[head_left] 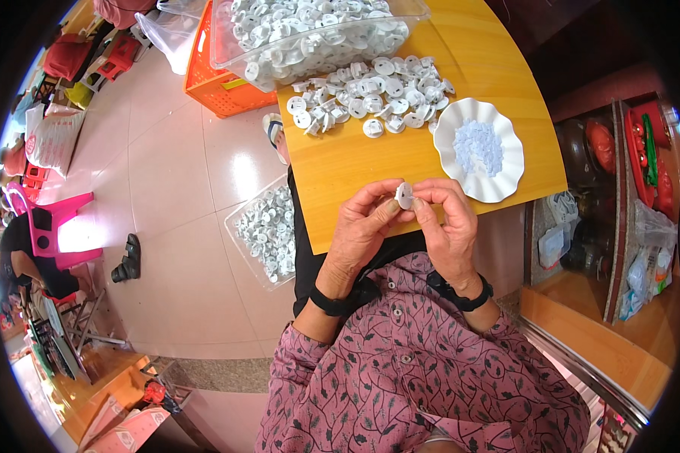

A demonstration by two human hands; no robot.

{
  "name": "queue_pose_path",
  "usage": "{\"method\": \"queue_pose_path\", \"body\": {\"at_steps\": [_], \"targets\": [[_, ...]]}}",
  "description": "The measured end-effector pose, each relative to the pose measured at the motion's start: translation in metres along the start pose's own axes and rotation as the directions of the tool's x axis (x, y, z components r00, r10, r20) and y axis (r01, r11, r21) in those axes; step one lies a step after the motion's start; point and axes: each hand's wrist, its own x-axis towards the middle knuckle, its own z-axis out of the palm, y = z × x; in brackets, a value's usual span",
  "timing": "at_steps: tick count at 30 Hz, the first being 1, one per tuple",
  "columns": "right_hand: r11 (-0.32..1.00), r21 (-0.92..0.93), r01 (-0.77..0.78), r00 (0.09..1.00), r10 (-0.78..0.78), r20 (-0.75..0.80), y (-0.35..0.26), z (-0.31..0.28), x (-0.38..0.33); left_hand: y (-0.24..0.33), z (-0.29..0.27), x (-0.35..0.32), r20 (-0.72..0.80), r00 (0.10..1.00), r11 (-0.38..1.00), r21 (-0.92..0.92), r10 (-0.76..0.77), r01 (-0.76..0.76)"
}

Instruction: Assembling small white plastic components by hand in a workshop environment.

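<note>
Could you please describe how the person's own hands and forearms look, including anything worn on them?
The left hand and right hand wear no gloves. A black left wristband and black right wristband circle the wrists. The left sleeve and right sleeve are dusty pink, printed with dark leafy vines.

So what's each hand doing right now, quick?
Left hand: closed, holding a small white round part.
Right hand: closed too, pinching at that same part's edge.

Bright light glares off the floor [177, 177]; edges bend.
</note>
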Motion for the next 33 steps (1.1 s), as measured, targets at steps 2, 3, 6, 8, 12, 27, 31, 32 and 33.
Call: {"method": "queue_pose_path", "body": {"at_steps": [2, 3, 6, 8, 12, 27, 31, 32, 33], "targets": [[0.999, -0.041, 0.028, 1.000, -0.028, 0.006, -0.0015, 0.0003, 0.0008, -0.0005, -0.0013, -0.0004, 0.002, 1.000, 1.000, 0.003, -0.001, 0.001], [0.998, -0.054, 0.039, 0.999, -0.039, 0.002, -0.0039, 0.0007, 0.0014, -0.0005, -0.0010, -0.0002, 0.005, 1.000, 1.000, 0.002, 0.001, -0.001], [0.995, -0.081, 0.063, 0.998, -0.064, -0.002, -0.0062, 0.0017, 0.0017, -0.0006, 0.0009, 0.0004, 0.001, 1.000, 1.000, 0.002, 0.009, -0.009], [0.993, -0.093, 0.077, 0.997, -0.078, -0.001, -0.0041, 0.0021, 0.0010, -0.0015, 0.0004, 0.0008, -0.008, 1.000, 1.000, 0.005, 0.015, -0.015], [0.986, -0.132, 0.099, 0.995, -0.099, 0.008, 0.0013, 0.0036, -0.0008, -0.0024, -0.0001, -0.0002, -0.021, 1.000, 1.000, 0.011, 0.018, -0.018], [1.000, -0.017, 0.023, 1.000, -0.023, 0.004, -0.0062, 0.0074, -0.0031, -0.0044, 0.0015, 0.0005, -0.037, 0.998, 0.998, 0.013, 0.058, -0.058], [1.000, 0.007, 0.028, 0.999, -0.028, -0.039, -0.0004, 0.0074, -0.0015, -0.0035, 0.0012, 0.0027, -0.039, 0.998, 0.999, -0.012, 0.047, -0.047], [0.999, 0.007, 0.031, 0.999, -0.031, -0.039, 0.0010, 0.0070, -0.0019, -0.0037, 0.0011, 0.0026, -0.037, 0.998, 0.999, -0.011, 0.049, -0.050], [0.999, 0.045, -0.010, 0.999, 0.012, -0.032, 0.0018, 0.0067, -0.0020, -0.0030, 0.0012, 0.0026, -0.040, 0.999, 0.999, -0.006, 0.034, -0.035]]}}
